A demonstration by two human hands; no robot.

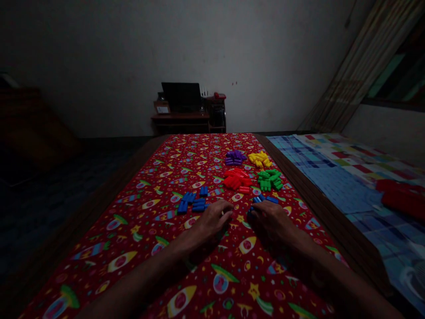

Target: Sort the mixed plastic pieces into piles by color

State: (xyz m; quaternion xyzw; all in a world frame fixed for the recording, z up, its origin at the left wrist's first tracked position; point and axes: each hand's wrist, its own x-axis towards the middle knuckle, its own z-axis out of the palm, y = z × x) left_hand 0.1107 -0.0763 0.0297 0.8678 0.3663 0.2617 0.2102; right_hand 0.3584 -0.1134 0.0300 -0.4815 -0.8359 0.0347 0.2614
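Note:
My right hand point(270, 215) is closed at the fingertips on a blue plastic building block point(250, 210), mostly hidden under the fingers. Just beyond it, against the fingers, lie more blue blocks point(272, 200). To the left, my left hand point(215, 216) rests low over the cloth with fingers curled and thumb drawn in; whatever they may hold is hidden. Beside that hand's knuckles sits a loose group of blue blocks point(188, 198), one of them, a blue block point(203, 191), standing a little apart. A gap of patterned cloth separates my two hands.
Beyond my hands lie piles of red blocks point(236, 178), green blocks point(269, 180), purple blocks point(235, 157) and yellow blocks point(260, 159). They rest on a red patterned cloth point(179, 290) over a long table. A bed point(335, 188) stands to the right; a desk with a monitor point(181, 96) is at the far wall.

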